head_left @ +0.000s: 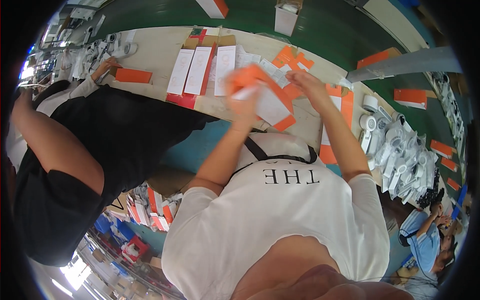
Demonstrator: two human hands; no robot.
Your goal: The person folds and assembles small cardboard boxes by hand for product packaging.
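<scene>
My left hand [244,106] is closed round an orange and white carton [272,104], which it holds tilted above the table edge. The carton's upper end is smeared by motion. Just beyond its right side is my right hand [309,86], fingers stretched loosely to the left and apart from the carton, with nothing visible in them. Flat orange and white carton blanks [346,107] lie beneath my right forearm. Printed leaflets [246,59] and an orange cut-out sheet [286,59] are spread behind the held carton. Three white cartons with open flaps, one a white carton [182,70], stand left of it.
A heap of white handheld devices [400,150], some in clear bags, covers the table at right. A grey metal post [405,66] juts in above it. Beyond runs a green conveyor belt [330,35] carrying cartons. A co-worker in black [100,145] sits close on my left.
</scene>
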